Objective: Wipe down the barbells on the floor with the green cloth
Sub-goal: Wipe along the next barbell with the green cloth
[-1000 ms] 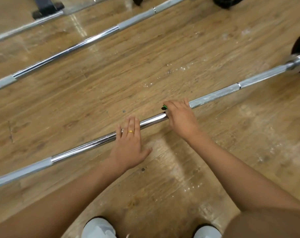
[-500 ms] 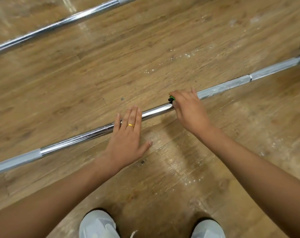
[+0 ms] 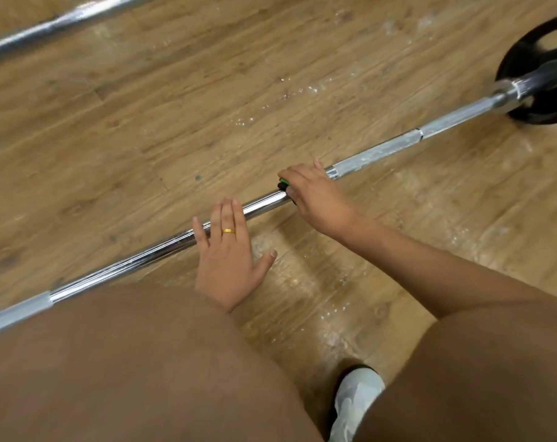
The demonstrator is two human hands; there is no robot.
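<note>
Beneath me, a wood-grain plank floor (image 3: 117, 129) in warm brown fills the view, its seams slanting across the frame. Scattered white flecks (image 3: 302, 87) dot the boards farther off, and a pale sheen of reflected light (image 3: 306, 282) glazes the scuffed planks nearest me.

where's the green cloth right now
Head view, just right of centre: the green cloth is under the right hand on the near barbell, only an edge showing, right of the left hand.
</note>
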